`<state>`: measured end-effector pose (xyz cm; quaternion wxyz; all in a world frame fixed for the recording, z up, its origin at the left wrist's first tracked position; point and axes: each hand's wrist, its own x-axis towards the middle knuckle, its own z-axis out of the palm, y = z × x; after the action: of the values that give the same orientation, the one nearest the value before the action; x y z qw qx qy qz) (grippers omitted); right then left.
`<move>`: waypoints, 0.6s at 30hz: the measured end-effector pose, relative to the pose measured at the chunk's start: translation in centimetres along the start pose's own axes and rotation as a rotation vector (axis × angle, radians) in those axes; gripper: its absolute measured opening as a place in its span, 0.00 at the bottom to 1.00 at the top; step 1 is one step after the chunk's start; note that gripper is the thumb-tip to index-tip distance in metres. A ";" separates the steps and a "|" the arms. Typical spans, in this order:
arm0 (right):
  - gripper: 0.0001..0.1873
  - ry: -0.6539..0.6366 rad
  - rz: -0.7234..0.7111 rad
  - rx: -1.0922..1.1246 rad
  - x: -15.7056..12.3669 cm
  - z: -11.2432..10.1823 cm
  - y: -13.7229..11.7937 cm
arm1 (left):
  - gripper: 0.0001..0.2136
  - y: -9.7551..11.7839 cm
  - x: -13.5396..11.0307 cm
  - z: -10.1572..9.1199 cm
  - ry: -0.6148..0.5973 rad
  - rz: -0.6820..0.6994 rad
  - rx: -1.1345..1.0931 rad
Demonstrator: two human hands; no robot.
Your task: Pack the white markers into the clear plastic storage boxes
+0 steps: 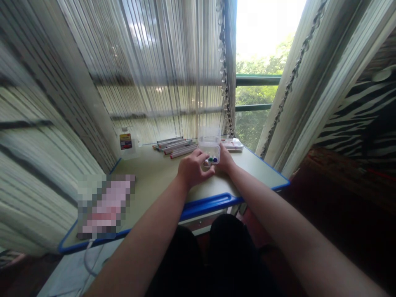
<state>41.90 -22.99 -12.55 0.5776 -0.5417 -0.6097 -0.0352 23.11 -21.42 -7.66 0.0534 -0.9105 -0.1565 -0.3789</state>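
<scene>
A clear plastic marker box (210, 147) stands on the beige desk (154, 177), lid open, with a green and a blue marker cap showing inside. My left hand (193, 168) is curled at its near left corner, fingers pinched on a white marker at the box's opening. My right hand (225, 161) rests against the box's right side, mostly hidden behind it. A row of grey markers (175, 146) lies just behind and left of the box.
A small labelled bottle (126, 142) stands at the back left. A flat packet (233, 144) lies right of the box. A blurred pink object (103, 206) sits near the front left edge. Curtains and a window close the back; the desk has a blue rim.
</scene>
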 end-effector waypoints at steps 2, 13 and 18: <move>0.31 0.014 -0.001 -0.027 0.0 0.0 0.1 | 0.14 -0.2 0.0 0.1 0.007 0.003 0.024; 0.30 -0.001 0.002 0.009 0.2 0.2 0.5 | 0.12 -0.7 0.1 0.8 0.061 -0.014 -0.003; 0.31 -0.018 0.030 -0.005 0.1 0.0 0.4 | 0.11 -1.5 0.4 0.9 0.213 -0.189 0.008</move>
<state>42.22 -22.79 -12.68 0.5711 -0.5527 -0.6065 -0.0232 23.44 -19.72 -8.03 0.0376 -0.8461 -0.2366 -0.4762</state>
